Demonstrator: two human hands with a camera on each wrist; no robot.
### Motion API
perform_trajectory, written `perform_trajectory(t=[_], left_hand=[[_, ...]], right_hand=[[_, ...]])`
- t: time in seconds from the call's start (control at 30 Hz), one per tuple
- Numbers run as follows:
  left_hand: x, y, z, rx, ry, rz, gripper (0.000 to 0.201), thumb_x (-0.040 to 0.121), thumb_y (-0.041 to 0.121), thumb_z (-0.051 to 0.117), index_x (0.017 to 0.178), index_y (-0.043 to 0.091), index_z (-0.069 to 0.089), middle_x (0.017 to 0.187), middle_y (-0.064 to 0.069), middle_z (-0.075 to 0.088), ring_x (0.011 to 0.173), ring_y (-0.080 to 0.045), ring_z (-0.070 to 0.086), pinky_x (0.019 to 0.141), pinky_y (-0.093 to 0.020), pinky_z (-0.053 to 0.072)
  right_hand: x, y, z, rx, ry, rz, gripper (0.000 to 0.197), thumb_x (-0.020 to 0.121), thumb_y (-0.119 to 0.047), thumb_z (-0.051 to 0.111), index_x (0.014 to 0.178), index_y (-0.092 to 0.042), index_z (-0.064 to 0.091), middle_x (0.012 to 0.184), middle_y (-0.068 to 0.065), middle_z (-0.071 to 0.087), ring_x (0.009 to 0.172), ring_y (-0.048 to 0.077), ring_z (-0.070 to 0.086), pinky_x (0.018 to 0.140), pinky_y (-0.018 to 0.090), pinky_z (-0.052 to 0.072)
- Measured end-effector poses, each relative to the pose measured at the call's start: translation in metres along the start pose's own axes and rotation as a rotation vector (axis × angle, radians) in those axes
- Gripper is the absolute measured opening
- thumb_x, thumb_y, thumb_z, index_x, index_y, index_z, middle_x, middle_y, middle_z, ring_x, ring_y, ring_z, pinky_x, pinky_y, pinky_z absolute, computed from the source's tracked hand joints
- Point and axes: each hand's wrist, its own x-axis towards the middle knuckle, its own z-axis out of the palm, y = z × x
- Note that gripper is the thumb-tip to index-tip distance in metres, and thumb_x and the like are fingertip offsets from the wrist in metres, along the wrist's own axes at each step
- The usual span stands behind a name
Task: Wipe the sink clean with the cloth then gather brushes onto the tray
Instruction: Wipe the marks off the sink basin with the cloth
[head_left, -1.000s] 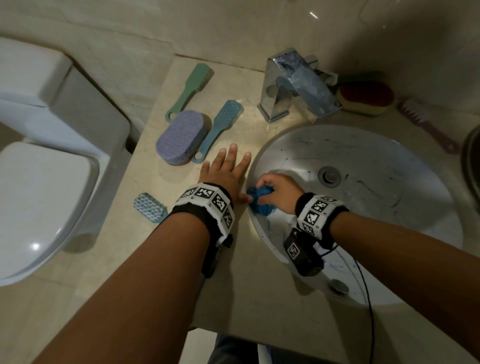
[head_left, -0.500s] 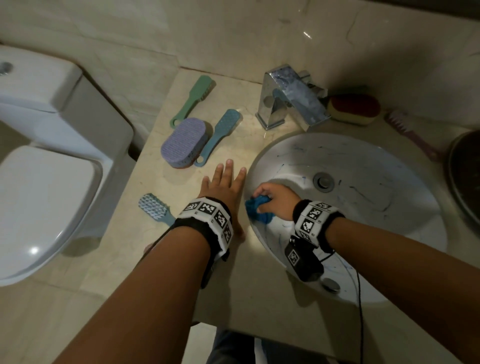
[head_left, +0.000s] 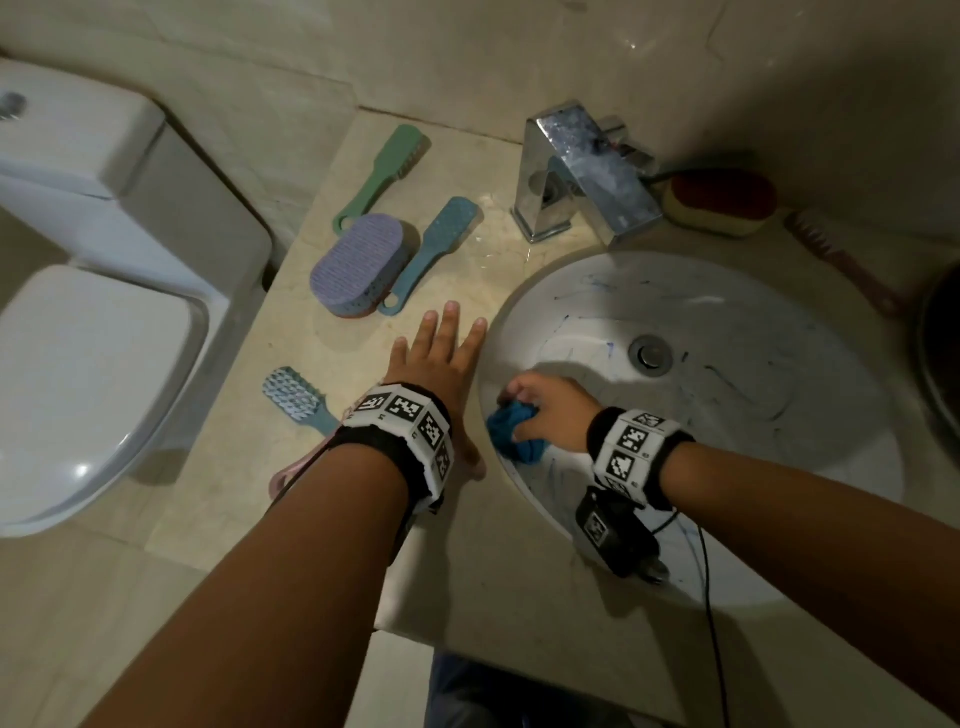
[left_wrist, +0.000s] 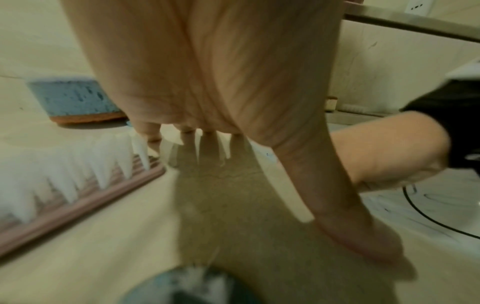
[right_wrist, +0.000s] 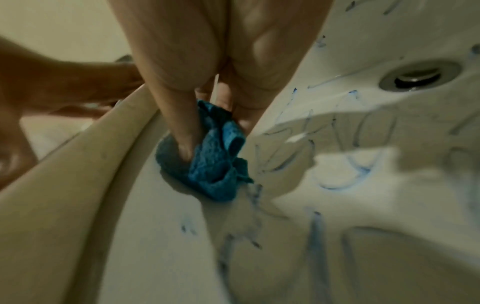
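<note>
Cloth lower down sink wall

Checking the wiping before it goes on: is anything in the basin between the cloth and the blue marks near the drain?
Nothing visible. The right hand grips the blue cloth on the sink wall; bare basin lies between it and the drain.

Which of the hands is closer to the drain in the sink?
The right hand, holding the blue cloth inside the sink, below-left of the drain. The left hand lies flat on the counter outside.
</note>
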Motion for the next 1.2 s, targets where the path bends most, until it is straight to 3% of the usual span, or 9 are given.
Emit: perform_trajectory(t=[0.07, 0.13, 0.4, 0.6, 0.8, 0.87, 0.97, 1.07, 1.2], left_hand=[[0.001, -0.001, 0.001, 0.005, 0.002, 0.001, 0.156, 0.044, 0.062, 0.084, 0.144, 0.023, -0.030, 0.150, -0.008, -0.038, 0.142, -0.030, -0.025, 0.117, -0.051, 0.000], [0.002, -0.002, 0.001, -0.001, 0.000, -0.003, 0.157, 0.043, 0.062, 0.084, 0.144, 0.024, -0.030, 0.150, -0.007, -0.038, 0.142, -0.030, -0.026, 0.117, -0.051, 0.000], [0.000, 0.001, -0.003, -0.041, -0.017, -0.019, 0.158, 0.042, 0.058, 0.087, 0.145, 0.026, -0.028, 0.150, -0.005, -0.038, 0.142, -0.028, -0.026, 0.118, -0.050, 0.000], [-0.001, 0.002, -0.005, -0.058, -0.019, -0.025, 0.157, 0.043, 0.055, 0.088, 0.144, 0.026, -0.028, 0.150, -0.004, -0.037, 0.143, -0.028, -0.025, 0.118, -0.051, 0.001], [0.000, 0.002, -0.006, -0.078, -0.037, -0.031, 0.158, 0.042, 0.053, 0.089, 0.143, 0.028, -0.030, 0.149, -0.003, -0.039, 0.142, -0.027, -0.027, 0.119, -0.051, 0.000], [0.000, 0.002, -0.006, -0.081, -0.040, -0.032, 0.158, 0.043, 0.052, 0.089, 0.143, 0.028, -0.030, 0.149, -0.003, -0.040, 0.142, -0.027, -0.027, 0.119, -0.052, 0.000], [0.000, 0.002, -0.006, -0.083, -0.038, -0.031, 0.158, 0.042, 0.052, 0.089, 0.143, 0.028, -0.030, 0.149, -0.003, -0.039, 0.142, -0.027, -0.027, 0.118, -0.052, 0.000], [0.000, 0.002, -0.007, -0.086, -0.041, -0.029, 0.158, 0.042, 0.051, 0.089, 0.144, 0.028, -0.029, 0.150, -0.003, -0.039, 0.142, -0.027, -0.027, 0.118, -0.052, 0.001], [-0.001, 0.004, -0.008, -0.074, -0.041, -0.035, 0.157, 0.043, 0.052, 0.089, 0.144, 0.027, -0.029, 0.150, -0.005, -0.038, 0.142, -0.028, -0.025, 0.118, -0.053, 0.002]], right_hand=[[0.010, -0.006, -0.002, 0.040, 0.078, 0.006, 0.035, 0.072, -0.003, 0.074, 0.102, -0.018, 0.061, 0.100, 0.001, 0.058, 0.094, 0.017, 0.056, 0.070, 0.018, 0.044], [0.010, -0.005, -0.002, 0.007, 0.063, -0.013, 0.033, 0.073, -0.006, 0.075, 0.102, -0.015, 0.064, 0.099, 0.001, 0.060, 0.094, 0.017, 0.057, 0.074, 0.020, 0.045], [-0.015, 0.014, -0.002, -0.091, -0.219, 0.011, 0.025, 0.075, -0.012, 0.075, 0.098, -0.019, 0.068, 0.110, 0.009, 0.065, 0.101, 0.024, 0.060, 0.091, 0.036, 0.050], [0.002, 0.000, 0.000, 0.009, -0.019, -0.012, 0.032, 0.075, -0.001, 0.072, 0.105, -0.010, 0.069, 0.107, 0.009, 0.068, 0.098, 0.022, 0.062, 0.082, 0.026, 0.050], [-0.015, 0.014, -0.009, -0.249, -0.315, 0.010, 0.030, 0.076, -0.004, 0.070, 0.104, -0.013, 0.070, 0.105, 0.006, 0.068, 0.089, 0.014, 0.059, 0.077, 0.023, 0.047], [-0.015, 0.014, -0.007, -0.242, -0.293, -0.005, 0.029, 0.076, -0.002, 0.069, 0.103, -0.012, 0.070, 0.102, 0.006, 0.068, 0.088, 0.014, 0.059, 0.076, 0.023, 0.047], [-0.004, 0.012, 0.000, -0.071, -0.084, 0.004, 0.026, 0.076, -0.003, 0.071, 0.100, -0.010, 0.067, 0.096, 0.004, 0.065, 0.088, 0.016, 0.058, 0.071, 0.020, 0.046], [0.006, 0.008, 0.004, 0.000, 0.020, 0.015, 0.026, 0.074, -0.004, 0.073, 0.098, -0.013, 0.066, 0.102, 0.009, 0.067, 0.095, 0.023, 0.061, 0.078, 0.027, 0.049], [-0.007, 0.008, -0.006, -0.098, -0.216, 0.007, 0.032, 0.073, -0.008, 0.074, 0.104, -0.016, 0.068, 0.106, 0.005, 0.067, 0.096, 0.021, 0.062, 0.086, 0.031, 0.051]])
